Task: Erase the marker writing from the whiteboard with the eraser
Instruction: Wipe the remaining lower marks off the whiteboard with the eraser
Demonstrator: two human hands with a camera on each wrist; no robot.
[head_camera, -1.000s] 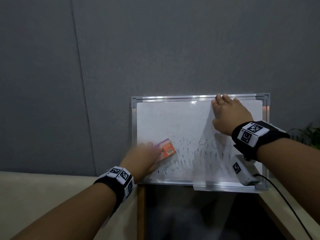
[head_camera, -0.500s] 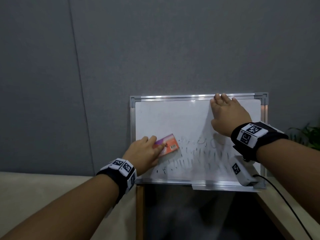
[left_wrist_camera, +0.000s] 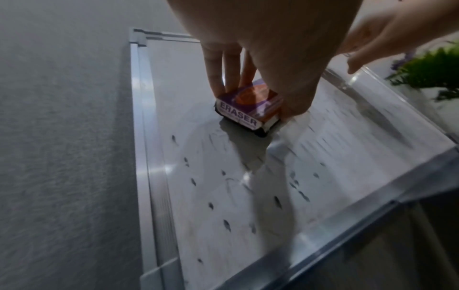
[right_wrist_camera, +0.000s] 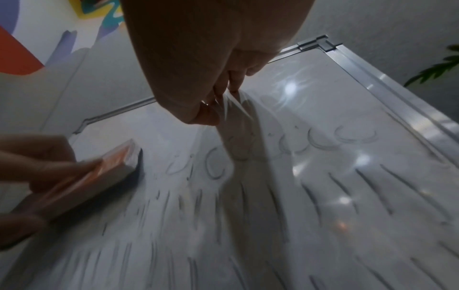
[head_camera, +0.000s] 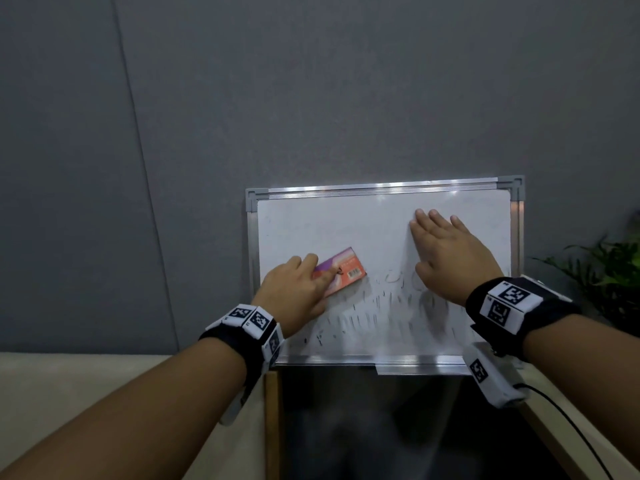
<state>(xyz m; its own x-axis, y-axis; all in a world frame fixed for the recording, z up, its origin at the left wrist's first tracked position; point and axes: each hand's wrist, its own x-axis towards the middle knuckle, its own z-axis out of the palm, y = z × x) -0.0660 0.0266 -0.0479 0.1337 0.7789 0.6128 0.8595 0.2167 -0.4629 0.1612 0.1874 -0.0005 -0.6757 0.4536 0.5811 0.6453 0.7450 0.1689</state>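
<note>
Since a moment ago, the right hand has slid down from the top frame and lies flat, fingers spread, on the whiteboard. Left hand pinches the eraser near the left edge; marker strokes fill the lower half.

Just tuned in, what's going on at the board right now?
A person is wiping a whiteboard that leans against a grey wall. The left hand grips the eraser and presses it on the board's left-middle area. The right hand lies flat on the board, steadying it. The upper part looks clean; faint marker strokes remain across the lower half.
</note>
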